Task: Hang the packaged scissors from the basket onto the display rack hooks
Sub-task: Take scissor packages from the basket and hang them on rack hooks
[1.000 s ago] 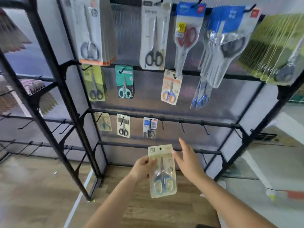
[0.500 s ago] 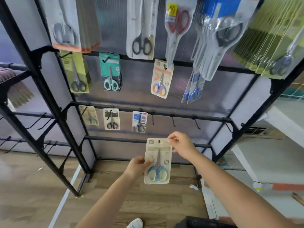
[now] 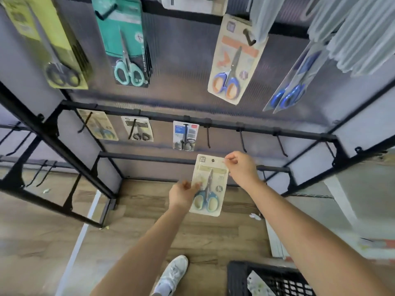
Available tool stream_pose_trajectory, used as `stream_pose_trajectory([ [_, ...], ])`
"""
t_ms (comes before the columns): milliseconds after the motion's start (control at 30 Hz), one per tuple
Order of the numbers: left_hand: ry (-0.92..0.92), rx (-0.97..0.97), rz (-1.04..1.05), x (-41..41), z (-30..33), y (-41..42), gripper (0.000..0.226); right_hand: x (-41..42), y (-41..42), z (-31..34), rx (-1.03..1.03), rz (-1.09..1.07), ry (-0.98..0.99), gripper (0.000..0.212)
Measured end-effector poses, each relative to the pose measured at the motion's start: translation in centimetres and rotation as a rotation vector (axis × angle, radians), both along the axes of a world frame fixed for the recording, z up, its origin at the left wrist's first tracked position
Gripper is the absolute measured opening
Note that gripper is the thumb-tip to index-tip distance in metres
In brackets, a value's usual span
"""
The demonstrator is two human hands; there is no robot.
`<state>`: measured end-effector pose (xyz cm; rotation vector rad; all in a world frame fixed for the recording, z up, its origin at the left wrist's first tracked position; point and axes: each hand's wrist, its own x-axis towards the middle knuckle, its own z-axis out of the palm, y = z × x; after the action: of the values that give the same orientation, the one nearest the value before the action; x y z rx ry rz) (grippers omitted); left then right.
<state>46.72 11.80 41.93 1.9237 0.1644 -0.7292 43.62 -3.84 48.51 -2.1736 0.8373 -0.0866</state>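
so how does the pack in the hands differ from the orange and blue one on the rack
The held pack is off the hooks, gripped by the left hand and right hand; the orange-and-blue pack hangs on a hook. The held pack's handles are blue and pale; the orange-and-blue pack's are blue and orange. Both are carded scissors.

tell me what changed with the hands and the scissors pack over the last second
The right hand went from open beside the scissors pack to pinching its top right corner. The pack was raised towards the empty hooks. The left hand still holds the pack's lower left edge, and it is not yet hung.
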Motion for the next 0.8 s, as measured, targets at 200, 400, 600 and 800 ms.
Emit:
stream_pose_trajectory([
  [200,-0.043,0.06,-0.031,3.6,-2.3,-1.7,0.023,3.7,-1.4,-2.8,-0.01,-0.01,0.01,0.009],
  [400,-0.053,0.112,-0.055,5.5,-3.9,-3.0,0.022,5.2,-2.6,-4.4,-0.071,-0.022,0.017,0.014],
  [600,-0.063,0.121,-0.072,6.5,-4.7,-3.8,0.024,5.7,-3.1,-5.2,-0.103,-0.004,0.003,0.015],
  [800,-0.096,0.052,-0.043,6.3,-5.4,-3.9,0.021,5.0,-3.0,-5.5,-0.155,0.053,-0.088,0.014],
])
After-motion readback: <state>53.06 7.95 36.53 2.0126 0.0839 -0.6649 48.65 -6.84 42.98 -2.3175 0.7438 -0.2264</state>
